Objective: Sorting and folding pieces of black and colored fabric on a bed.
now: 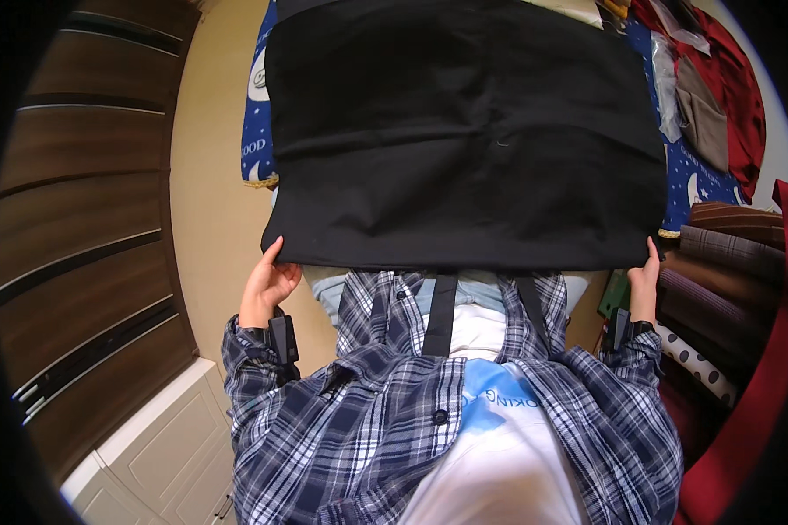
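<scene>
A large black cloth (464, 166) is spread out in front of me, with creases across its middle and a small pale thread on it. Its near edge runs straight between my two hands. At the near left corner my left hand (271, 282) pinches the edge, with the index finger and thumb at the fabric. My right hand (646, 278) grips the near right corner in the same way, its fingers partly hidden under the cloth. Beneath the black cloth lies a blue printed cloth (258, 140) with moons, stars and a gold fringe.
Red satin fabric (734, 96) and a taupe cloth (702, 118) are heaped at the far right. Several fabric rolls (727, 249) are stacked beside my right arm, one of them white with dots (696, 360). Brown panels (96, 149) and white cabinets (162, 446) stand at the left.
</scene>
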Motion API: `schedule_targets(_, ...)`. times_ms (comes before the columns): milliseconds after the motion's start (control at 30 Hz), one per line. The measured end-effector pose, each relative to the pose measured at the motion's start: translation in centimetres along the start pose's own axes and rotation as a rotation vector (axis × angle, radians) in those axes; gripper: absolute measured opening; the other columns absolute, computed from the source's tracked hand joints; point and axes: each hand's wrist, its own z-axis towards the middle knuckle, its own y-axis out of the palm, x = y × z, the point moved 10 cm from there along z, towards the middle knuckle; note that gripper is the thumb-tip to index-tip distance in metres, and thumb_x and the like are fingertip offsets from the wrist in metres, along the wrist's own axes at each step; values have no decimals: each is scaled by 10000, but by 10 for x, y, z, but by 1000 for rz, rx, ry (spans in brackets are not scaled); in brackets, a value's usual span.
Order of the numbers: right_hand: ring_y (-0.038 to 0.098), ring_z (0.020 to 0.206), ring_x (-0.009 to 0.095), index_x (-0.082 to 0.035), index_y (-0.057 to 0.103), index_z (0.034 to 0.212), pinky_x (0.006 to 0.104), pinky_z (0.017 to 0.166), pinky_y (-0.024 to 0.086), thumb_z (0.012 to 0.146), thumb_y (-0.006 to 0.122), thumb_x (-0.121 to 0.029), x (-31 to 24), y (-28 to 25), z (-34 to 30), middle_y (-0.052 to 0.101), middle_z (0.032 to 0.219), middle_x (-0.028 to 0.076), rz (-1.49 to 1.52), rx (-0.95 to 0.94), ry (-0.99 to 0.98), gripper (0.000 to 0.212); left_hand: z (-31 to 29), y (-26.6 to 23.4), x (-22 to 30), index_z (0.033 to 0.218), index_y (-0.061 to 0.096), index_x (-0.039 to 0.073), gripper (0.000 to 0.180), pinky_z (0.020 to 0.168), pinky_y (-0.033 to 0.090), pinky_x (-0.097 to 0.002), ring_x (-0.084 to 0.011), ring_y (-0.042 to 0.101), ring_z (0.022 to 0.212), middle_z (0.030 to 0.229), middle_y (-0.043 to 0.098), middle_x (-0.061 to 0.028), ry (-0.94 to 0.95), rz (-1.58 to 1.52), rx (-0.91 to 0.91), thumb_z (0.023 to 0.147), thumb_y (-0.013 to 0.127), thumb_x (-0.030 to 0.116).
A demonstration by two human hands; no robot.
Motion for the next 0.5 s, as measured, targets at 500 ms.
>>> schedule_targets(500, 547, 920, 198, 46, 500, 1060, 302, 830, 426, 805, 560, -188, -160, 142, -129, 545, 1052, 110, -255, -275, -640, 351, -112, 111, 164, 1203, 375, 31, 341, 758, 465, -304, -174, 534, 910, 1060, 504, -107, 897, 458, -203, 891, 390, 170)
